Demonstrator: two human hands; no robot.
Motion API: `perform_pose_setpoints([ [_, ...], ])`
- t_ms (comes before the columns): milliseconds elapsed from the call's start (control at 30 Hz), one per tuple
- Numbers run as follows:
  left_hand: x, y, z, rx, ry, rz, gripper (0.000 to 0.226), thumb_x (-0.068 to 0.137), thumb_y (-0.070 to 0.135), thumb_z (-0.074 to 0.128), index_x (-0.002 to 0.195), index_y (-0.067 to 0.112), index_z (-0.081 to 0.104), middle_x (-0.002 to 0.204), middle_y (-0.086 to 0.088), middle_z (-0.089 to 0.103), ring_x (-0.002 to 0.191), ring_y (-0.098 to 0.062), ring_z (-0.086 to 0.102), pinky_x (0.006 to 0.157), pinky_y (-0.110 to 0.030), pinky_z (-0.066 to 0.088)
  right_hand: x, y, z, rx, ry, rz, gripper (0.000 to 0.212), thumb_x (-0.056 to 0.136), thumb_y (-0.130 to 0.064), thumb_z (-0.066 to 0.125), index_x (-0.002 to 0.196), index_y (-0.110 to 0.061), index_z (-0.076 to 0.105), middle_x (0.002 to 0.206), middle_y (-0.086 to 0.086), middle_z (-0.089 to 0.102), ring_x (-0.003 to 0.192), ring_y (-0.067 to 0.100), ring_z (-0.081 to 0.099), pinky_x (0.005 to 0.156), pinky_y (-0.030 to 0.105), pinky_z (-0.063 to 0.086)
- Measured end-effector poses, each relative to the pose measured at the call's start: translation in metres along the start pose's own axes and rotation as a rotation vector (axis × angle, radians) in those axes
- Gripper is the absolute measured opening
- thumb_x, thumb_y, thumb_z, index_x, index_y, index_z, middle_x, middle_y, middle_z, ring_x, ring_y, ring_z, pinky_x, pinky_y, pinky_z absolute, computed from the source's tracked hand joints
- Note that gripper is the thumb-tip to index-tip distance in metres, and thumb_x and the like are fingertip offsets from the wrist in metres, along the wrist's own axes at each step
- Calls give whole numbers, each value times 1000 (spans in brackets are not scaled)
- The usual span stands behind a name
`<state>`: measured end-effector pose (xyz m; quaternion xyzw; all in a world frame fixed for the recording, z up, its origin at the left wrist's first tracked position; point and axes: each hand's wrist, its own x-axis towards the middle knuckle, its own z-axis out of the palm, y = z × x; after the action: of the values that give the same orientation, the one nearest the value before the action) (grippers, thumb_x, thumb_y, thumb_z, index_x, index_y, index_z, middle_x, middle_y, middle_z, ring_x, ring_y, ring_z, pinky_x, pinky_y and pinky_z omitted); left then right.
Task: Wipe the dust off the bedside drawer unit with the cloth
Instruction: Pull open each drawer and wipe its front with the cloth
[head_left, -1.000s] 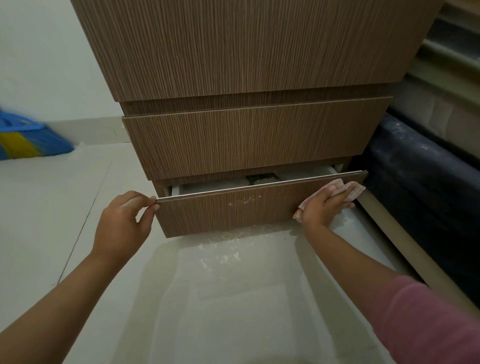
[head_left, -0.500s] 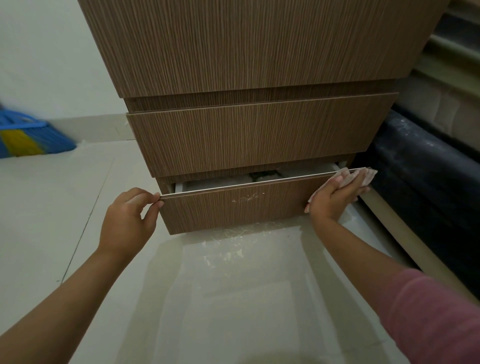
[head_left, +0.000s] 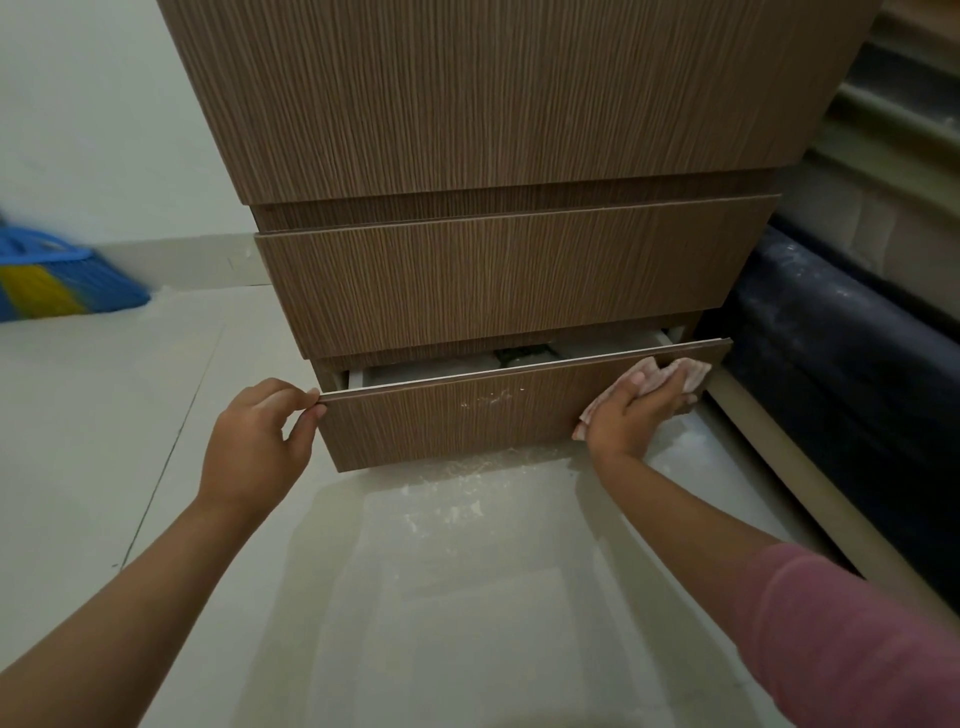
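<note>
The brown wood-grain bedside drawer unit (head_left: 493, 114) fills the upper middle of the view. Its bottom drawer (head_left: 447, 421) is pulled partly out, with white dust specks on the front panel. My left hand (head_left: 254, 441) pinches the top left corner of that drawer front. My right hand (head_left: 636, 410) presses a crumpled pinkish cloth (head_left: 685, 371) flat against the right end of the same front panel. The middle drawer (head_left: 498, 280) above is closed.
White dust lies on the pale tiled floor (head_left: 457, 499) under the drawer. A blue and yellow broom (head_left: 57, 280) rests by the wall at far left. A dark dusty bed frame (head_left: 831, 374) and mattress run along the right side.
My right hand with the cloth slid right to the top right corner of the drawer front, then came back down and left a little. My left hand kept its hold.
</note>
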<state>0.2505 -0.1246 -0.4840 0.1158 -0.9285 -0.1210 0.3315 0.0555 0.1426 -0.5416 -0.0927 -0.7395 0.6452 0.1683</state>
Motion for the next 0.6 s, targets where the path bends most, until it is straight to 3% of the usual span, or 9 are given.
perform_pose_setpoints([
  [133, 1, 1, -1, -8, 1, 3, 10, 78, 6, 70, 85, -1, 69, 77, -12, 66, 69, -27, 60, 62, -36, 49, 3, -4, 5, -25, 44, 73, 55, 102, -32, 24, 150, -25, -2, 155, 19, -18, 144, 34, -10, 115, 53, 12],
  [233, 2, 0, -1, -5, 4, 13, 10, 78, 6, 71, 85, -2, 69, 77, -12, 67, 68, -27, 60, 62, -35, 49, -4, -8, 13, -28, 41, 24, 56, 100, -38, 22, 150, -26, -2, 155, 17, -20, 144, 37, -10, 113, 58, 8],
  [467, 1, 1, -1, -5, 9, 17, 11, 79, 7, 70, 86, -2, 69, 78, -13, 67, 68, -27, 60, 63, -35, 49, -33, 11, 28, -49, -55, 4, 65, 93, -45, 19, 149, -23, -7, 153, 19, -23, 144, 35, -11, 114, 55, 9],
  [600, 1, 0, -1, -8, 10, 24, 11, 79, 7, 70, 85, -2, 69, 77, -13, 66, 67, -27, 60, 62, -35, 49, -24, 7, 25, -44, -7, 34, 60, 99, -39, 21, 149, -23, -6, 153, 21, -24, 144, 35, -11, 114, 57, 9],
])
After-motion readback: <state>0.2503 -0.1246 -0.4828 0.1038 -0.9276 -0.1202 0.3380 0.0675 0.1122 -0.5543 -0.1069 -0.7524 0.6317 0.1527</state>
